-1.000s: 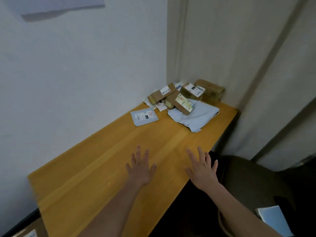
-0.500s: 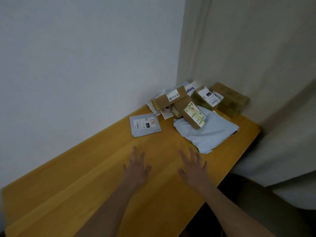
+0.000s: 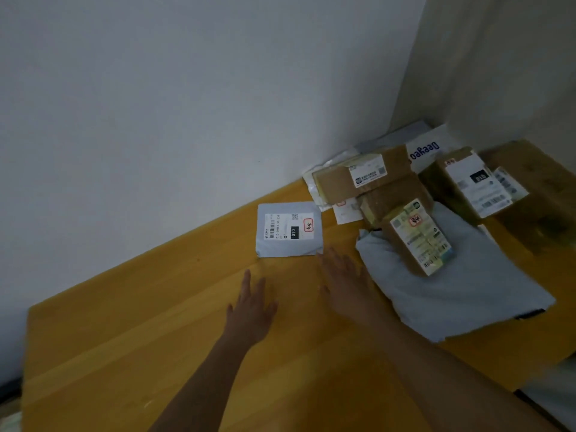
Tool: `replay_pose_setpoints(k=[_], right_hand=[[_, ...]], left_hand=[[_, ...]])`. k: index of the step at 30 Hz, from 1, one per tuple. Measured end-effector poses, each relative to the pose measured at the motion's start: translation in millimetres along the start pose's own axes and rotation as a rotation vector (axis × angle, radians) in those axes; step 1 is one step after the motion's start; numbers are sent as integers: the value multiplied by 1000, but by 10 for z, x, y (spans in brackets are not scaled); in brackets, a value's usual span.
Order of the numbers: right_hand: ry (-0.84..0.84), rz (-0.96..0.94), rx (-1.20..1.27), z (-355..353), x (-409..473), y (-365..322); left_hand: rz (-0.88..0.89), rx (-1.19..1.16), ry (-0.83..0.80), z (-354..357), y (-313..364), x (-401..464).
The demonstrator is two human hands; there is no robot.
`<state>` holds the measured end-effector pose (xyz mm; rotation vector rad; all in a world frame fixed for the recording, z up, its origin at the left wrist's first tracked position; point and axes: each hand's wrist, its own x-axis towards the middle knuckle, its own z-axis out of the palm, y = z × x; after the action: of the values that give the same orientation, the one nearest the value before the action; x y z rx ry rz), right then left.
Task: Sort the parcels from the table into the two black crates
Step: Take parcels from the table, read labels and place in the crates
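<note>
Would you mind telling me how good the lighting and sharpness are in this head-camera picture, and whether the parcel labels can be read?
Head view: dim and evenly lit, no glare; the right hand is smeared by motion blur, the left hand sharper; the small grey mailer shows a legible "010", while labels on the brown boxes are too soft to read; wide-angle distortion bends the table edge.

Hands advance toward the parcel pile at the table's far corner.
Both hands, fingers straight, now sit farther along the table (image 3: 131, 332): the right hand (image 3: 344, 283) has its fingertips just beside the near corner of the small grey mailer (image 3: 288, 230) and next to the large grey bag (image 3: 452, 294); the left hand (image 3: 251, 310) trails, well short of the mailer.
</note>
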<state>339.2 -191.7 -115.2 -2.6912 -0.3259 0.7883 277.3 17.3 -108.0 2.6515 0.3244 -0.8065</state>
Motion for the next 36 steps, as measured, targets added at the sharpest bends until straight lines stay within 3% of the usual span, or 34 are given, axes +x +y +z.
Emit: replay_pose_setpoints(k=[9,18,22,26,30,36], right_hand=[[-37,-53,-105,152,378,-30],[-38,-292,-46,327,65,-347],[39,-160,50,224,254,-308],[-40,40,175,136,398,-166],[-33,9,261,193,428,-158],[-21,15,602,331,284,-279]], left_hand=[[-52,-142,-74,169,-259,346],[-82,-286,46,92,-165,311],[-267,-284,73,42,-115,291],[-423,-625,100,69,-88,338],[-472,-1001,59,28,39,301],[-516,-1202,29,20,8,117]])
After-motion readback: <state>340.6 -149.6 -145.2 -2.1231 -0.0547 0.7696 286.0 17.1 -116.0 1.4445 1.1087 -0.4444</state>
